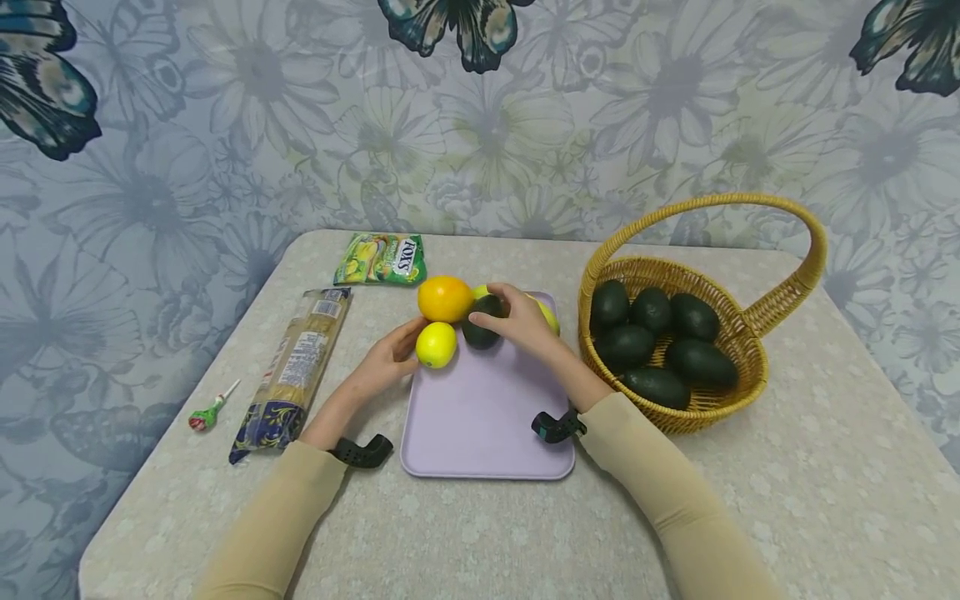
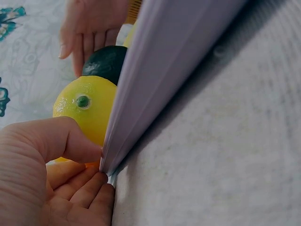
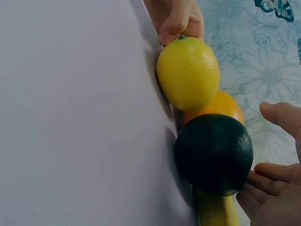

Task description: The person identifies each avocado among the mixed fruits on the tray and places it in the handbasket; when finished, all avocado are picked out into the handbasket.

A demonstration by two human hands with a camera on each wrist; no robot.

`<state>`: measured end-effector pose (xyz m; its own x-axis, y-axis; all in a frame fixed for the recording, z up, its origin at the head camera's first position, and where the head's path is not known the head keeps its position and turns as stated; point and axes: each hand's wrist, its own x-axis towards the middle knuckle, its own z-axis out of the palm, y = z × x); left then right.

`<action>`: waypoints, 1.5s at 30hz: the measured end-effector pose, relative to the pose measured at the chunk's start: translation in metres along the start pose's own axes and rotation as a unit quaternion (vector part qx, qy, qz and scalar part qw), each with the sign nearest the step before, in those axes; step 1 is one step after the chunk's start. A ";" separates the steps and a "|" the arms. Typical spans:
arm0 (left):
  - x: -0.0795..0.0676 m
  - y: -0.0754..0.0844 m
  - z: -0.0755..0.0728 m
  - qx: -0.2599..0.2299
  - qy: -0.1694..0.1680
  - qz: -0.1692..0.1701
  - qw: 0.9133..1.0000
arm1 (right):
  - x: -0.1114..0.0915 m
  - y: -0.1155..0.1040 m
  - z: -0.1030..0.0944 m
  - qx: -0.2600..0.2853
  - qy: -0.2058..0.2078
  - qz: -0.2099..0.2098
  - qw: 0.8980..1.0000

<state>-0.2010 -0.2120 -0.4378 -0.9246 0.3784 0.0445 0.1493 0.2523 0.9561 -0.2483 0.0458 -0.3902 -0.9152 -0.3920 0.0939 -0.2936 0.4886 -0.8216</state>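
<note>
A yellow lemon (image 1: 436, 345) sits at the left edge of the lilac tray (image 1: 487, 417). My left hand (image 1: 385, 360) is beside it, its thumb at the tray's rim and its fingers loosely bent. Behind the lemon is an orange fruit (image 1: 445, 299). A dark green avocado (image 1: 482, 327) lies to their right on the tray. Around its far right side is my right hand (image 1: 521, 318), thumb spread away from the fingers. In the right wrist view those fingertips touch or nearly touch the avocado (image 3: 214, 153). Yellow fruit (image 1: 548, 315) shows partly behind the right hand.
A wicker basket (image 1: 750, 392) with a tall handle holds several avocados (image 1: 657, 387) at right. Along the left lie a pasta pack (image 1: 296, 367) and a lollipop (image 1: 210, 412). A green Fox's candy bag (image 1: 381, 259) lies at the back, near the wall.
</note>
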 end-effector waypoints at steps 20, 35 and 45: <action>0.000 0.003 0.000 -0.010 -0.003 0.004 1.000 | -0.006 0.012 0.008 0.058 -0.123 -0.084 0.987; -0.002 0.010 0.001 -0.003 0.000 -0.006 1.000 | -0.015 0.011 0.003 0.049 -0.254 -0.088 0.962; 0.000 0.009 0.001 -0.012 -0.007 -0.004 1.000 | -0.022 0.010 0.005 0.037 -0.302 -0.080 0.949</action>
<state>-0.1990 -0.2095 -0.4298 -0.9207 0.3887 0.0337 0.1340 0.2340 0.9630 -0.2298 0.0550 -0.4030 -0.5285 -0.8428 -0.1016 -0.3747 0.3390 -0.8629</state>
